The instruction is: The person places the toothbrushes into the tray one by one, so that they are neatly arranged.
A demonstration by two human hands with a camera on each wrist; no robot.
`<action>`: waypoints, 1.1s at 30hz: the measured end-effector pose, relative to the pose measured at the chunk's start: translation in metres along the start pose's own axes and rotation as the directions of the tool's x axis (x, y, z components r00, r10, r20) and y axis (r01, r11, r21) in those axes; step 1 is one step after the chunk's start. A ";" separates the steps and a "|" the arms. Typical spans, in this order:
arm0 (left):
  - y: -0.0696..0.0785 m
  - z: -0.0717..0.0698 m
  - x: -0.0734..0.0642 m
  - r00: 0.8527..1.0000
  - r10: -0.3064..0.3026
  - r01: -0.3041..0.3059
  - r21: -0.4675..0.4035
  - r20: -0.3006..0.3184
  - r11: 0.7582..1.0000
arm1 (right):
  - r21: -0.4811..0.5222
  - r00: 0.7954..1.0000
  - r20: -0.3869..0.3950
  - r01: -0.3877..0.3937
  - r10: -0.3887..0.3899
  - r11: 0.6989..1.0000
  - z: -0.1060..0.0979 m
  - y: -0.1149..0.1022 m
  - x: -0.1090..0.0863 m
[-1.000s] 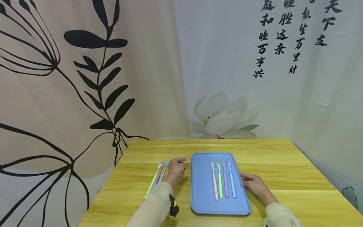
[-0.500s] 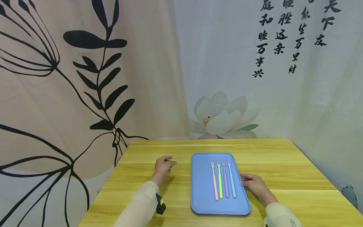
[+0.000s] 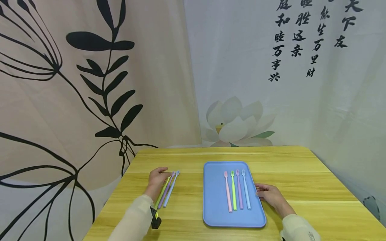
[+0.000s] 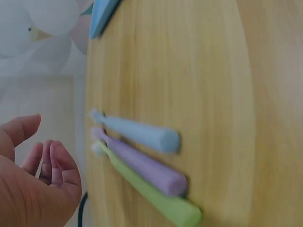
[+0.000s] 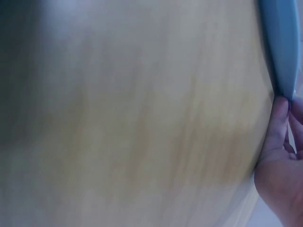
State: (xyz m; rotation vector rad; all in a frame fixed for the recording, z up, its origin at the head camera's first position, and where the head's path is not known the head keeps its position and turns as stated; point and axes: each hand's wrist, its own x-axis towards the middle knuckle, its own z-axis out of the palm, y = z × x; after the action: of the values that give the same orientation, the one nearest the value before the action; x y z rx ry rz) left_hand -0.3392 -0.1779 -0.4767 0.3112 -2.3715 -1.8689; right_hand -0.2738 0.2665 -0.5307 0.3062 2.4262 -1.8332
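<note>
My left hand (image 3: 156, 180) is over the left part of the table, fingers loosely bent and holding nothing, as the left wrist view shows. Just right of it lie a lime-green toothbrush (image 4: 151, 189), a purple toothbrush (image 4: 147, 163) and a light blue toothbrush (image 4: 137, 132), close together with their heads away from me. In the head view the hand partly covers the green one. My right hand (image 3: 271, 196) pinches the right rim of a blue tray (image 3: 215, 201) between thumb and fingers. On the tray, side by side, lie a pink toothbrush (image 3: 228, 194), a green one (image 3: 233, 192), a purple one (image 3: 240, 192) and a blue one (image 3: 246, 192).
Everything rests on a yellow wood-grain table (image 3: 187, 214). Behind it hangs a printed curtain (image 3: 169, 83) with dark plants, a lotus and written characters. A black device (image 3: 155, 219) is strapped at the left wrist.
My left hand has moved left, from the right side of the three loose toothbrushes, across them, to their left side. The toothbrushes, tray and right hand have stayed in place.
</note>
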 end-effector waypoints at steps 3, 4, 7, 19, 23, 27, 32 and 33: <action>-0.005 -0.010 0.001 1.000 -0.010 0.010 0.012 -0.001 1.000 | -0.007 1.000 -0.001 0.012 -0.012 1.000 0.000 -0.001 -0.001; -0.007 -0.013 0.002 1.000 -0.011 0.011 0.025 -0.003 1.000 | -0.011 1.000 -0.002 0.017 -0.017 1.000 0.000 -0.002 -0.001; -0.014 -0.022 0.001 1.000 -0.018 0.018 0.052 0.009 0.998 | -0.018 1.000 -0.006 0.028 -0.028 0.999 0.001 -0.002 -0.002; -0.030 -0.039 -0.003 0.997 -0.043 0.036 0.108 0.063 0.994 | -0.024 1.000 -0.012 0.022 -0.022 0.999 0.000 -0.001 -0.002; -0.036 -0.041 -0.003 0.995 -0.066 0.057 0.117 0.076 0.991 | -0.029 1.000 -0.011 0.027 -0.028 0.999 0.000 -0.002 -0.003; -0.039 -0.041 -0.004 0.993 -0.073 0.064 0.105 0.089 0.992 | -0.034 1.000 -0.010 0.028 -0.028 0.999 0.000 -0.002 -0.003; -0.042 -0.043 -0.006 0.991 -0.073 0.061 0.110 0.114 0.992 | -0.036 1.000 -0.011 0.023 -0.023 0.999 0.000 -0.002 -0.003; -0.042 -0.043 -0.006 0.990 -0.070 0.056 0.116 0.121 0.992 | -0.033 1.000 -0.013 0.019 -0.019 0.999 0.000 -0.002 -0.003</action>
State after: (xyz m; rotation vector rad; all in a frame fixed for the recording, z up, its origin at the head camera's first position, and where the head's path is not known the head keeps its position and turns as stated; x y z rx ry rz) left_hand -0.3206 -0.2271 -0.5072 0.2902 -2.5851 -1.8358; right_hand -0.2717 0.2658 -0.5284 0.2947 2.4735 -1.8029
